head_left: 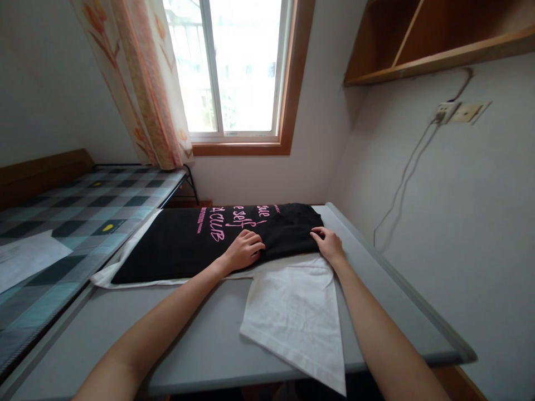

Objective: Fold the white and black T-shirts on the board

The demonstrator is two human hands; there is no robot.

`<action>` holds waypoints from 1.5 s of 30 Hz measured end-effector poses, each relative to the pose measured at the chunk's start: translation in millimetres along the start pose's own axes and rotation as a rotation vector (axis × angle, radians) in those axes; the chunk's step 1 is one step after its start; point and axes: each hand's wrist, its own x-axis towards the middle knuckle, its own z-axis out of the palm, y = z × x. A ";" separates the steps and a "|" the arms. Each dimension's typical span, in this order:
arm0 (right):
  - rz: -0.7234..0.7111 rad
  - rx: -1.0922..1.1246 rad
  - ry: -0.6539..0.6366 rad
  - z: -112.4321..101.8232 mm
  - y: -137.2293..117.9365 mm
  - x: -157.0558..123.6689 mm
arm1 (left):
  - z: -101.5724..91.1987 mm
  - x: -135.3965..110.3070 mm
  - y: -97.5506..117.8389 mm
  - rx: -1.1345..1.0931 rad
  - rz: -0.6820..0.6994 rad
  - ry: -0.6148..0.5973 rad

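A black T-shirt [179, 245] with pink lettering lies folded lengthwise on a grey table [200, 340], on top of a white garment [292, 312] whose sleeve hangs over the near edge. My left hand [244, 249] rests on the black shirt's near edge with its fingers curled and pressed to the cloth. At the shirt's right end, my right hand [330, 242] pinches the black fabric.
A bed [71, 223] with a checked teal mattress stands left of the table, with a white sheet of paper on it. A window [234, 67] with a flowered curtain [142, 83] is ahead. A wooden shelf [438, 44] and a wall socket with a cable are at the right.
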 end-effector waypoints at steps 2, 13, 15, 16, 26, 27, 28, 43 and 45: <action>0.000 -0.001 0.009 0.0 0.2 -0.1 | -1.3 0.4 2.7 0.008 0.058 -0.033; -0.055 -0.205 0.030 -6.9 -8.7 -4.2 | 1.2 2.9 -0.8 -0.085 -0.426 0.040; -0.106 -0.296 0.089 -7.2 -17.5 -7.7 | 5.8 3.6 -3.8 -0.056 -0.602 0.053; -0.139 -0.319 0.115 -6.6 -22.1 -9.5 | 7.8 3.6 -5.1 -0.054 -0.641 0.034; -0.274 -0.367 -0.043 13.0 -44.2 -21.8 | 10.1 -0.1 -9.3 -0.149 -0.521 -0.049; -0.267 -0.373 -0.056 14.1 -45.6 -19.8 | 11.3 -0.2 -10.4 -0.159 -0.512 -0.042; -0.257 -0.376 -0.075 15.0 -47.5 -16.8 | 12.8 -0.4 -11.8 -0.173 -0.503 -0.034; -0.422 -0.261 -0.154 38.8 -70.4 7.8 | 20.3 -3.4 -14.7 -0.263 -0.460 0.086; -0.408 -0.249 -0.099 29.0 -62.5 7.9 | 17.3 -2.7 -10.6 -0.172 -0.432 0.064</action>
